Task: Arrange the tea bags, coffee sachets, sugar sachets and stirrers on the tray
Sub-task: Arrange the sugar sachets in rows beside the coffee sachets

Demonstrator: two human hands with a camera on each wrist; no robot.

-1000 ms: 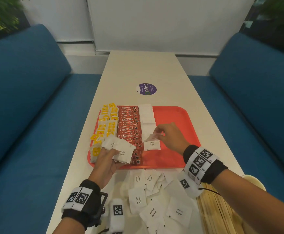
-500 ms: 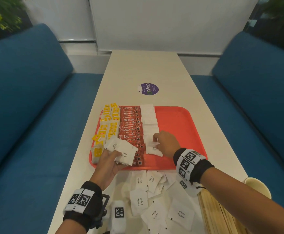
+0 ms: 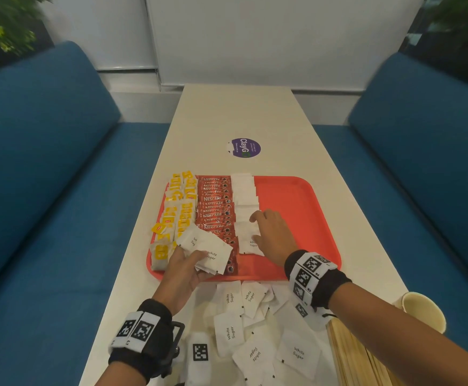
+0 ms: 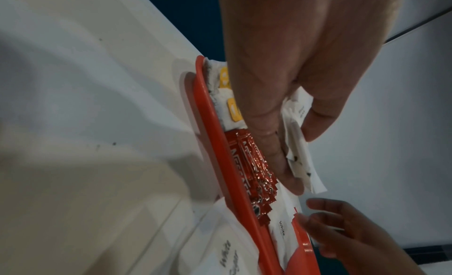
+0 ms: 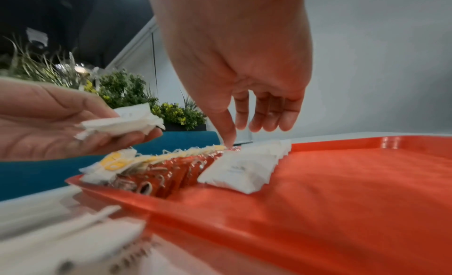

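A red tray (image 3: 311,196) holds a column of yellow-tagged tea bags (image 3: 177,207), a column of red coffee sachets (image 3: 213,207) and a column of white sugar sachets (image 3: 244,196). My left hand (image 3: 196,260) grips a stack of sugar sachets (image 3: 210,252) above the tray's near left corner; the stack (image 4: 298,149) sits between thumb and fingers. My right hand (image 3: 263,227) hovers over the near end of the sugar column with loose fingers and holds nothing. Its thumb tip (image 5: 228,140) reaches down to the row beside the nearest sugar sachet (image 5: 239,171).
Several loose sugar sachets (image 3: 255,330) lie on the table in front of the tray. Wooden stirrers (image 3: 349,355) lie at the near right beside a paper cup (image 3: 422,313). A purple sticker (image 3: 245,147) marks the table beyond the tray. Blue sofas flank the table.
My right hand has laid the sugar sachet it pinched at the near end of the sugar column and let go. The left hand keeps its stack in place.
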